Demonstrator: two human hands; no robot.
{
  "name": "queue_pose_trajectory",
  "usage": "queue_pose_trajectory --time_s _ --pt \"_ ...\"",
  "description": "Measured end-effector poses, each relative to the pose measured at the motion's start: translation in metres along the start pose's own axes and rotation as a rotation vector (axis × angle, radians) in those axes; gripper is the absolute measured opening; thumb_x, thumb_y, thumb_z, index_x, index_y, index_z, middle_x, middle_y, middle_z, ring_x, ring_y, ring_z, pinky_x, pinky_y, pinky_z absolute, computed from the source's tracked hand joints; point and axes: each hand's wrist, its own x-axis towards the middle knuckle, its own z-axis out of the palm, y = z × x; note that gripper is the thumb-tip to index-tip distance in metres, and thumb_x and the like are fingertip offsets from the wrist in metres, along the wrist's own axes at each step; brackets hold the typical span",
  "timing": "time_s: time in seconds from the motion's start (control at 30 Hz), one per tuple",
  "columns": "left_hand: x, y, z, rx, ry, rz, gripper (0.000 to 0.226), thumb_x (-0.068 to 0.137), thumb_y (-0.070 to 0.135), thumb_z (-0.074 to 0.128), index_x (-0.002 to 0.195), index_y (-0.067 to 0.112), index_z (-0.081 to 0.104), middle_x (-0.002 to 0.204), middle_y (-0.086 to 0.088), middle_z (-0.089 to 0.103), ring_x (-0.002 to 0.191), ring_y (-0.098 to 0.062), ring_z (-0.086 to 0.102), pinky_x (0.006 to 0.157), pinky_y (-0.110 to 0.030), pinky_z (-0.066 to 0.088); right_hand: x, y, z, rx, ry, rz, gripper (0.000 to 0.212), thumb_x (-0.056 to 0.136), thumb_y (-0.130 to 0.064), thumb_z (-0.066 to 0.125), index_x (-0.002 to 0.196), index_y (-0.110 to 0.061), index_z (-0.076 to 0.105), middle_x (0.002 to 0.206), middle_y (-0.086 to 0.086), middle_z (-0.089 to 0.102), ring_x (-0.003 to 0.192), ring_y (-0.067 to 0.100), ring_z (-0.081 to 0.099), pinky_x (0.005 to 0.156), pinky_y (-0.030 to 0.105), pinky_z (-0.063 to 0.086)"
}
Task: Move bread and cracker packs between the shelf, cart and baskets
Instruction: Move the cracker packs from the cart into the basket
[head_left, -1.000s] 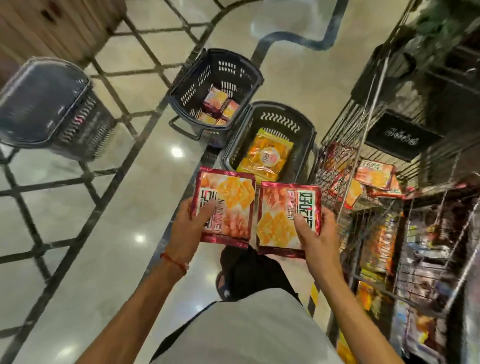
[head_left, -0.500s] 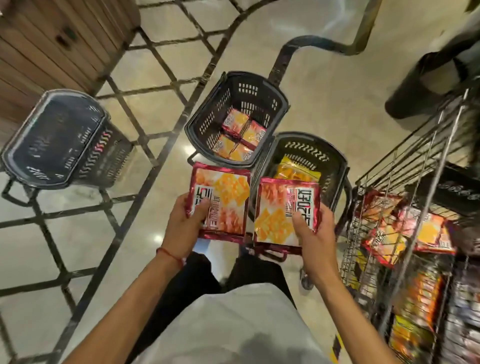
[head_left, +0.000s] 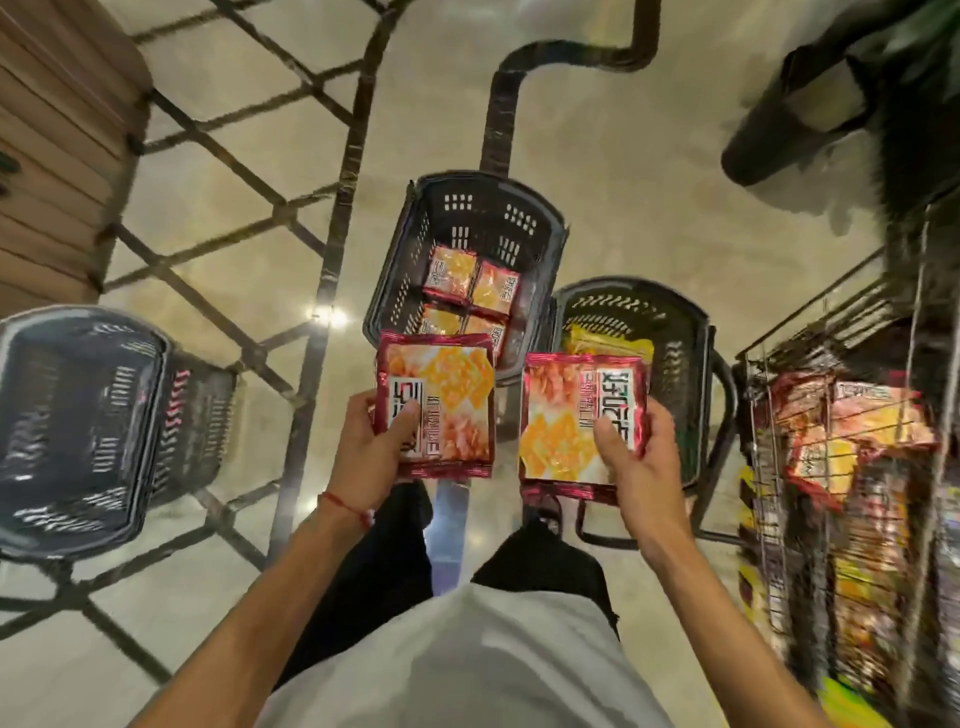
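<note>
- The left grip (head_left: 379, 441) is clamped on a cracker pack (head_left: 447, 395), thumb flat on the printed face and fingers tucked underneath. The pack is in the air over the near rim of the middle basket (head_left: 483, 208).
- The right grip (head_left: 634, 457) pinches a second cracker pack (head_left: 571, 415) the same way, thumb on the label. This one hangs over the near edge of the right basket (head_left: 680, 353).
- Both packs sit flat and face-up, held by their near sides only. A light pinch looks best here, since crackers crush easily.
- Matching packs (head_left: 470, 283) lie flat in the middle basket's near half, so that looks like the target. Lower each pack flat beside them and don't toss it.
- The right basket holds a yellow pack (head_left: 608, 343), a different product. I'd swing the right-hand pack leftward before letting go.
- One at a time seems safer, left first, as the two packs nearly touch.
- The wire cart (head_left: 753, 415) stands at the right, its goods blurred.
</note>
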Motion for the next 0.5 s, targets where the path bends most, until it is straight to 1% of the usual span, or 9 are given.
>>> queue_pose_trajectory --time_s 0.03,0.1,0.13,0.2,0.23,0.33,0.4,0.5 --pt "0.012 0.007 -0.01 0.011 -0.027 -0.008 0.035 0.099 0.017 0.063 0.13 0.007 0.047 0.116 -0.01 0.068 0.089 -0.016 0.074 0.062 -0.026 0.06 -0.001 -0.004 0.013 0.024 0.032 0.015 0.034 0.1 -0.027 0.068 0.127 -0.041 0.053 0.124 -0.007 0.069 0.114 0.013 0.068 0.105 0.05 0.054" --pt "0.035 0.021 -0.029 0.046 -0.063 -0.012 0.038 0.1 0.015 0.062 0.133 0.007 0.045 0.12 -0.012 0.067 0.093 -0.019 0.073 0.063 -0.024 0.06 0.0 -0.008 0.037 0.072 0.089 0.047 0.039 0.1 -0.025 0.069 0.135 -0.031 0.053 0.126 -0.003 0.07 0.116 0.017 0.069 0.104 0.054 0.055" --pt "0.046 0.028 -0.037 0.069 -0.081 -0.016 0.039 0.1 0.016 0.061 0.134 0.007 0.044 0.122 -0.013 0.066 0.096 -0.021 0.073 0.064 -0.024 0.06 0.001 -0.009 0.048 0.089 0.103 0.06 0.04 0.1 -0.025 0.069 0.136 -0.029 0.052 0.127 -0.002 0.07 0.116 0.017 0.069 0.104 0.053 0.055" --pt "0.066 0.037 -0.047 0.106 -0.104 -0.036 0.039 0.102 0.018 0.06 0.135 0.007 0.042 0.121 -0.011 0.067 0.094 -0.019 0.072 0.064 -0.024 0.06 0.004 -0.011 0.065 0.121 0.129 0.083 0.039 0.1 -0.023 0.069 0.134 -0.034 0.053 0.126 -0.003 0.071 0.116 0.017 0.07 0.101 0.05 0.058" --pt "0.074 0.041 -0.05 0.11 -0.103 -0.052 0.038 0.102 0.019 0.059 0.135 0.009 0.042 0.118 -0.008 0.067 0.092 -0.017 0.072 0.064 -0.025 0.06 0.005 -0.012 0.072 0.133 0.139 0.092 0.039 0.1 -0.024 0.069 0.134 -0.035 0.053 0.126 -0.004 0.071 0.115 0.016 0.07 0.097 0.046 0.059" --pt "0.098 0.053 -0.05 0.117 -0.111 -0.099 0.034 0.103 0.023 0.057 0.133 0.014 0.042 0.114 -0.004 0.067 0.094 -0.02 0.071 0.073 -0.035 0.059 0.017 -0.016 0.088 0.145 0.146 0.105 0.043 0.101 -0.024 0.068 0.14 -0.027 0.051 0.124 -0.003 0.071 0.112 0.016 0.072 0.083 0.031 0.062" --pt "0.117 0.056 -0.047 0.14 -0.108 -0.121 0.034 0.102 0.026 0.058 0.132 0.015 0.044 0.113 -0.006 0.069 0.095 -0.024 0.072 0.076 -0.04 0.06 0.029 -0.019 0.095 0.153 0.154 0.121 0.045 0.101 -0.026 0.068 0.142 -0.027 0.05 0.123 -0.005 0.071 0.108 0.013 0.073 0.078 0.028 0.062" --pt "0.148 0.059 -0.036 0.19 -0.094 -0.143 0.045 0.097 0.033 0.065 0.135 0.013 0.051 0.116 -0.012 0.072 0.092 -0.026 0.076 0.079 -0.046 0.063 0.057 -0.021 0.103 0.16 0.167 0.139 0.044 0.101 -0.025 0.068 0.142 -0.026 0.051 0.121 -0.007 0.071 0.105 0.009 0.074 0.074 0.024 0.062"
